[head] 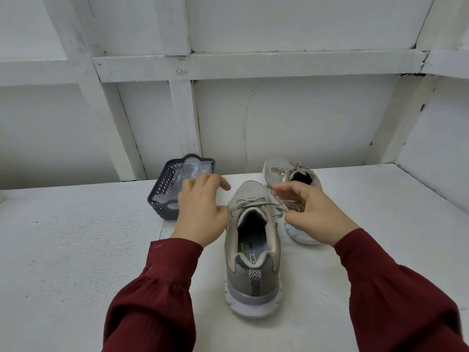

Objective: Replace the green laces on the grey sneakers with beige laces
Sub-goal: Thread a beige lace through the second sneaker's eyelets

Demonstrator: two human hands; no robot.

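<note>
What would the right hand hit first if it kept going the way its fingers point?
Probably the laced top of the near sneaker: the right hand, pinching a lace, points left at it, though it may pass just above.

Left hand (200, 212) and right hand (313, 212) flank the near grey sneaker (251, 252) on the counter (76, 250); the right thumb touches its beige lace (275, 214).

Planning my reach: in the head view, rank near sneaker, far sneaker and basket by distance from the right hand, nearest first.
From the right hand:
1. Near sneaker, lace at its thumb.
2. Far sneaker, just behind.
3. Basket, far left.
</note>
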